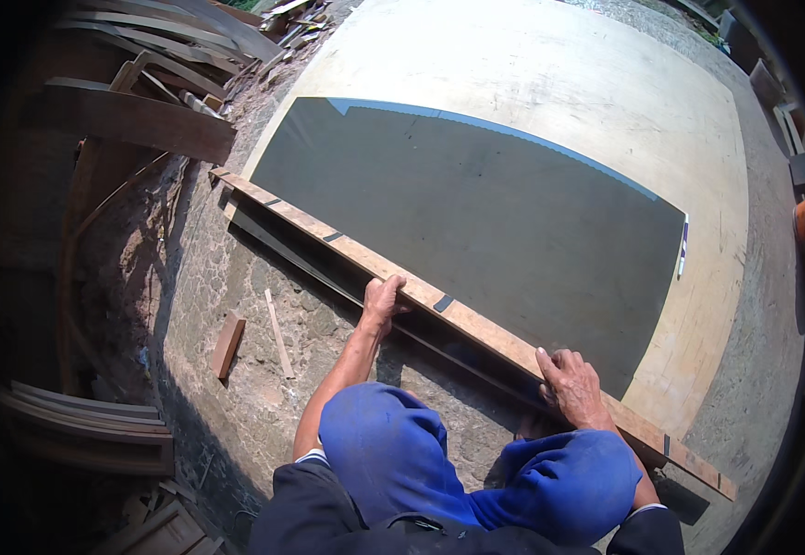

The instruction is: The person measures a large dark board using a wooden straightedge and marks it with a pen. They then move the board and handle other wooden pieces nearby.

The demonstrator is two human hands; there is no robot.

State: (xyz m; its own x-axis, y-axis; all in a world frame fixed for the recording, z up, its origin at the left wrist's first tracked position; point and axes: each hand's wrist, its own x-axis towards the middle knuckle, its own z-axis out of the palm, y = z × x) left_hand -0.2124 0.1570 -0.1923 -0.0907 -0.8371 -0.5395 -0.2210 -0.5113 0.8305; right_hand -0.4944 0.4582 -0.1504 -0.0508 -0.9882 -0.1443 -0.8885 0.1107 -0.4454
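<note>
A long wooden board (495, 337), crossed by several short dark strips on its upper edge, stands on edge and runs from the left down to the lower right. My left hand (384, 301) grips it near its middle, thumb and fingers closed over the edge. Farther right, my right hand (573, 387) is closed on the same board, its thumb along the top edge. Directly beyond lies a dark grey sheet (476, 213) with a curved far edge bordered by a thin blue strip (522, 136). Beneath it is a larger pale plywood panel (550, 69). The undersides of my fingers are hidden.
A white-and-dark pen (682, 248) lies at the grey sheet's right edge. On the cracked ground near my left arm are a small reddish wood block (228, 346) and a thin stick (278, 335). Stacked curved timber (88, 421) and scrap boards (157, 42) line the left side.
</note>
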